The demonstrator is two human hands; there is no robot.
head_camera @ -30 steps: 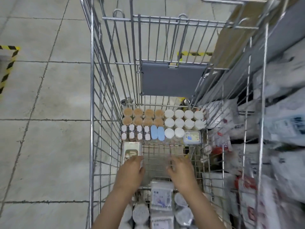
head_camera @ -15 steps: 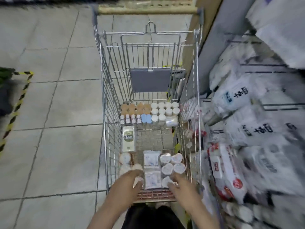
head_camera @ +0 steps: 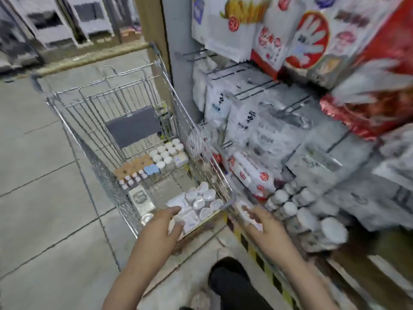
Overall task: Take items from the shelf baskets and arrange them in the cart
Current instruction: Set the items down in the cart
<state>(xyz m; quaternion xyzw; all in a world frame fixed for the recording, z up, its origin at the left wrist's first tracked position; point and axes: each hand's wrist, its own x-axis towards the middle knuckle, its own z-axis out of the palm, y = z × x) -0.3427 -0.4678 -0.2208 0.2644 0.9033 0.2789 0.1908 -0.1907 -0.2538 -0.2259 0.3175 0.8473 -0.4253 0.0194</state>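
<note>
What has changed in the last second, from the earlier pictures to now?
Both hands drew back from deep inside the cart. The left hand now hovers at its near end; the right hand has moved out toward the shelf bottles. Neither visibly holds anything. The items in the cart stayed arranged.

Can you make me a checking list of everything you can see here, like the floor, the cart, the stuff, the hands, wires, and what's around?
Surface: grey tiled floor.
Job's things: wire cart beside the shelf; far end holds rows of tan-lidded jars and white-lidded jars; near end holds white tubs.
Clutter: boxed pack lying in the cart.
Hands: left hand over the cart's near end; right hand outside the cart, by the shelf's white-capped bottles; blur hides both grips.
Cables: nothing seen.
Surroundings: shelf of white packets, red-printed packs above.
</note>
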